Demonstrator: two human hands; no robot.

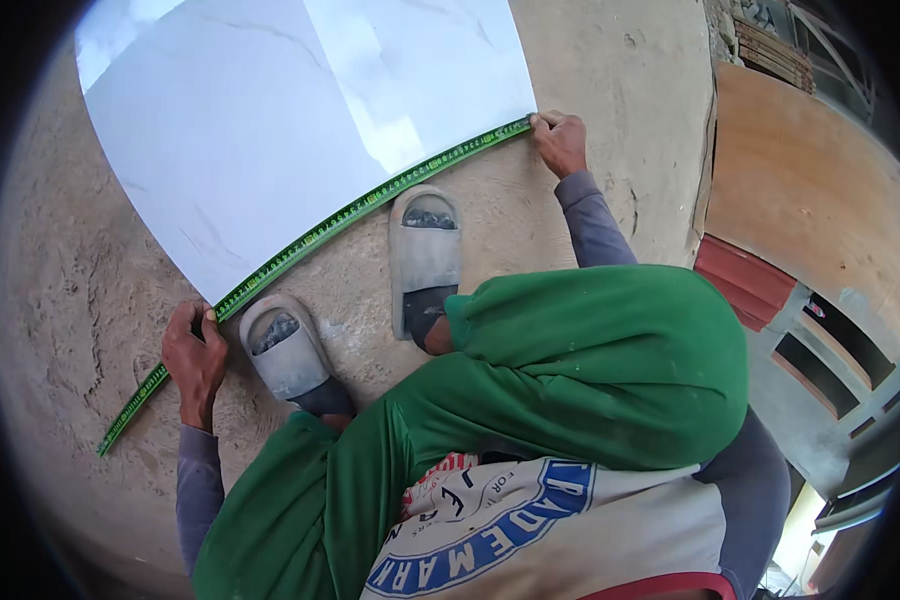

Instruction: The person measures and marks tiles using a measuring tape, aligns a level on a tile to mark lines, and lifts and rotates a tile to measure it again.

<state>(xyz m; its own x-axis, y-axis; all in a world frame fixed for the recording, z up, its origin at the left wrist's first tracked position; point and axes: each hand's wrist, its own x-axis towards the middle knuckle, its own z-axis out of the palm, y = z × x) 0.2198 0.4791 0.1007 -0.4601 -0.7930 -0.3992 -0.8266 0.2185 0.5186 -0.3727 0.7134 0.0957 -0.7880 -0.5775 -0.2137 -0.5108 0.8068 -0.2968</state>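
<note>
A large glossy white tile (pixel 230 110) with faint grey veins lies on the rough concrete ground (pixel 120 260). A green tape measure (pixel 360 206) stretches along its near edge. My left hand (pixel 195 355) pinches the tape at the tile's lower corner, and a loose length of tape runs past it toward the lower left. My right hand (pixel 560 140) grips the tape's far end at the tile's right corner, its fingertips against the edge. Both my feet, in grey slides (pixel 425 260), are between my hands, just short of the tape.
My bent legs in green trousers (pixel 590 360) fill the lower middle. Along the right stand a wooden board (pixel 810 180), a red corrugated panel (pixel 740 275), a grey structure with dark slots (pixel 810 440) and some stacked slats (pixel 770 55) at the top.
</note>
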